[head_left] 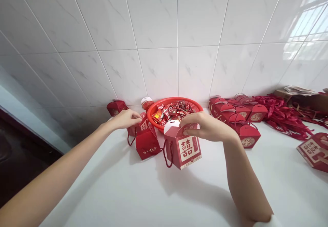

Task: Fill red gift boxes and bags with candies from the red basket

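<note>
My right hand [202,126] grips the top flap of a red candy box [183,151] with a gold double-happiness character panel and a dark red cord handle. That box is slightly tilted, in front of the red basket. My left hand [127,119] has its fingers curled at the top of another red box [144,122], which is partly hidden by the hand and by a nearer box. This nearer red box [147,145], with gold lettering, sits between my hands. Behind the held box, wrapped candies [170,112] fill the red plastic basket [197,104].
A red box [117,107] and a white-lidded jar [147,103] stand against the tiled wall. Several closed boxes [247,134] are grouped at right, beside a heap of red ribbons [284,119]. One box [315,151] lies at the far right. A cardboard carton [307,100] stands behind.
</note>
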Tool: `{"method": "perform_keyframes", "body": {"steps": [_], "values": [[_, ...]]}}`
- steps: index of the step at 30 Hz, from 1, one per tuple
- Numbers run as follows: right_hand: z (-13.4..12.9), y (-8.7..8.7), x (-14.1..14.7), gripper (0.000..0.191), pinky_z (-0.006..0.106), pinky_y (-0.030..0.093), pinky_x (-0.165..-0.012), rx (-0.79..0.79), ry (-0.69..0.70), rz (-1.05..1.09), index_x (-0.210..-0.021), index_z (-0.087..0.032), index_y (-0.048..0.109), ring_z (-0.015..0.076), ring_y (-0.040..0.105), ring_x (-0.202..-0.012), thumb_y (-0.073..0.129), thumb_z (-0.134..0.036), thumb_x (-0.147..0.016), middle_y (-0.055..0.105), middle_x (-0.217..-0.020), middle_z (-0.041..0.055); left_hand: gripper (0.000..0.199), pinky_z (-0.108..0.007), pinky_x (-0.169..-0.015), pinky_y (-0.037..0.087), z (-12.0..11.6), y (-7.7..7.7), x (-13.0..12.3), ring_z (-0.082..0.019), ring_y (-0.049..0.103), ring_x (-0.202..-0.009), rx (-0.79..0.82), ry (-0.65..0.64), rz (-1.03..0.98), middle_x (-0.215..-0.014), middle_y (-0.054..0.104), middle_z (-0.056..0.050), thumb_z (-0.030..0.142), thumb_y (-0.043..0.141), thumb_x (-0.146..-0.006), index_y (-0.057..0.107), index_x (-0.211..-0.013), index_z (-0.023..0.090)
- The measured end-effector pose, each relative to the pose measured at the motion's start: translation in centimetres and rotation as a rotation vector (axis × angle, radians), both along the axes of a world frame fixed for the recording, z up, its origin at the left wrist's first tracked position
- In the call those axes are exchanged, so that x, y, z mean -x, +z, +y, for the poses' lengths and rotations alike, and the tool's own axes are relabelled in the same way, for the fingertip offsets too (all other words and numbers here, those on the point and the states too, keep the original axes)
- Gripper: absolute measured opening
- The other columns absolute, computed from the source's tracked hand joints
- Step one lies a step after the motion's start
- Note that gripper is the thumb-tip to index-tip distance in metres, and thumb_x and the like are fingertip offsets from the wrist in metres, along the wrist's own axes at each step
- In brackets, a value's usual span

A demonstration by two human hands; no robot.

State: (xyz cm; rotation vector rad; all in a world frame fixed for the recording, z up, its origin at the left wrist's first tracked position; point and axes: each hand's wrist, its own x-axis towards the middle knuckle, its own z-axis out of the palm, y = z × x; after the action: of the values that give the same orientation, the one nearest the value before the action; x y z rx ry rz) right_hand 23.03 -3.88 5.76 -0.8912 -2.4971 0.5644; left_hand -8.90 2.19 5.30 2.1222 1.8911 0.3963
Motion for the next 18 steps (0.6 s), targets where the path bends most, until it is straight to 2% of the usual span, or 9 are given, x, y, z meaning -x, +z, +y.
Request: {"method": "perform_keyframes", "body": {"steps": [2,4,8,11,14,18], "values": [[0.1,0.1,-0.4,0.013,0.024,0.044,-0.069,-0.008,-0.005,0.027,-0.091,-0.017,0.071,0.0135,0.062,-0.081,0.059,-0.013,-0.088,0.07,-0.091,0.002,0.034,-0.026,-0.06,0.042,-0.6,0.0,-0.6,-0.021,0.063,-0.068,-0.043,0.03,0.017,-0.065,0.069,-0.003,0.051,0.059,-0.072,0.074,-0.072,0.019],[0.2,0.1,-0.7,0.011,0.025,0.046,-0.07,-0.002,0.007,0.047,-0.093,-0.017,0.071,0.0144,0.063,-0.082,0.061,-0.019,-0.09,0.071,-0.091,0.003,0.04,-0.027,-0.065,0.045,-1.4,0.1,-1.7,-0.022,0.064,-0.074,-0.099,-0.002,-0.093,-0.074,0.072,-0.004,0.055,0.058,-0.076,0.074,-0.08,0.019],[0.2,0.0,-0.6,0.013,0.027,0.049,-0.074,-0.015,0.027,0.057,-0.093,-0.018,0.073,0.0158,0.064,-0.084,0.061,-0.023,-0.091,0.072,-0.096,0.0054,0.043,-0.03,-0.084,0.05,-3.1,-0.6,-5.4,-0.023,0.065,-0.096,-0.061,-0.316,-0.445,-0.104,0.073,-0.005,0.057,0.059,-0.082,0.071,-0.097,0.019],[0.0,-0.2,-0.1,0.014,0.027,0.05,-0.074,-0.077,-0.003,0.053,-0.087,-0.019,0.075,0.0157,0.065,-0.085,0.061,-0.017,-0.089,0.072,-0.099,0.0057,0.039,-0.032,-0.094,0.047,-3.8,-2.0,-8.0,-0.024,0.061,-0.107,-0.09,-0.438,-0.47,-0.113,0.07,-0.005,0.055,0.055,-0.087,0.07,-0.097,0.021],[-0.3,-0.5,0.5,0.019,0.027,0.051,-0.075,-0.121,0.014,0.051,-0.088,-0.022,0.077,0.0159,0.065,-0.087,0.06,-0.013,-0.088,0.071,-0.101,0.0054,0.045,-0.033,-0.091,0.047,-3.5,-3.4,-9.6,-0.023,0.06,-0.1,-0.049,-0.45,-0.484,-0.104,0.07,-0.004,0.056,0.042,-0.094,0.068,-0.09,0.02],[-0.9,-0.8,1.4,0.028,0.026,0.047,-0.071,-0.119,0.054,-0.002,-0.089,-0.023,0.078,0.0146,0.064,-0.085,0.058,-0.005,-0.086,0.07,-0.096,0.0037,0.052,-0.03,-0.066,0.044,-2.7,-4.5,-9.8,-0.019,0.055,-0.074,0.086,-0.352,-0.536,-0.075,0.061,-0.003,0.063,0.041,-0.089,0.056,-0.069,0.017]]}}
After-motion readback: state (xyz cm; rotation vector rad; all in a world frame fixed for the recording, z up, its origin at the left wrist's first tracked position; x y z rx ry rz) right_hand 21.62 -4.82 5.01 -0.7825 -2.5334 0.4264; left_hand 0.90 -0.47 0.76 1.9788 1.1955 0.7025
